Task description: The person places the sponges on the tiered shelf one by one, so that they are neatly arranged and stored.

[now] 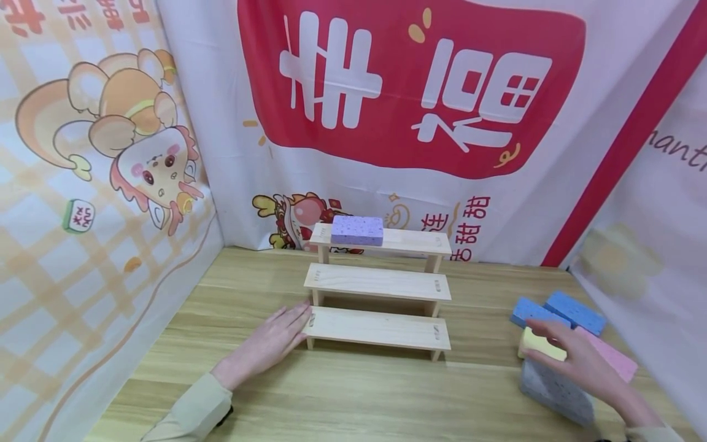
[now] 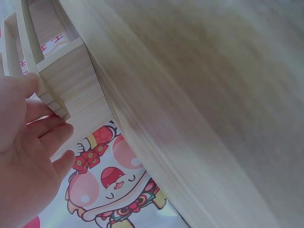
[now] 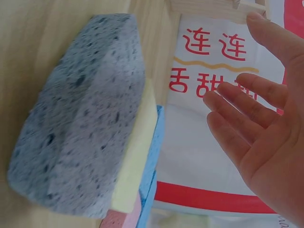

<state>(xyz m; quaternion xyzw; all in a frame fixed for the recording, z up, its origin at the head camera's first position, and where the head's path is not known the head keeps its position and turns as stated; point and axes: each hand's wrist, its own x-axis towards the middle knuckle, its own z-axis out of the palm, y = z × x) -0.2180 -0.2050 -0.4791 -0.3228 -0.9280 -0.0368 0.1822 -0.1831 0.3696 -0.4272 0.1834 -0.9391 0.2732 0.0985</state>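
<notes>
A three-tier wooden stand (image 1: 375, 328) stands on the table. My left hand (image 1: 276, 337) is at the left end of its lowest tier. In the left wrist view, the left thumb and fingers (image 2: 50, 128) hold the wooden edge between them. On the top tier lies a purple speckled sponge block (image 1: 357, 231). To the right, my right hand (image 1: 577, 356) hovers over a group of sponge blocks, its fingers spread and holding nothing. Beneath it are a yellow block (image 1: 541, 345) and a grey speckled block (image 3: 90, 118); the grey one is partly hidden in the head view.
Two blue blocks (image 1: 577, 314) and a pink block (image 1: 618, 356) lie beside the yellow and grey ones. Printed cloth walls (image 1: 221, 123) enclose the wooden table (image 1: 353, 399) at the back and both sides.
</notes>
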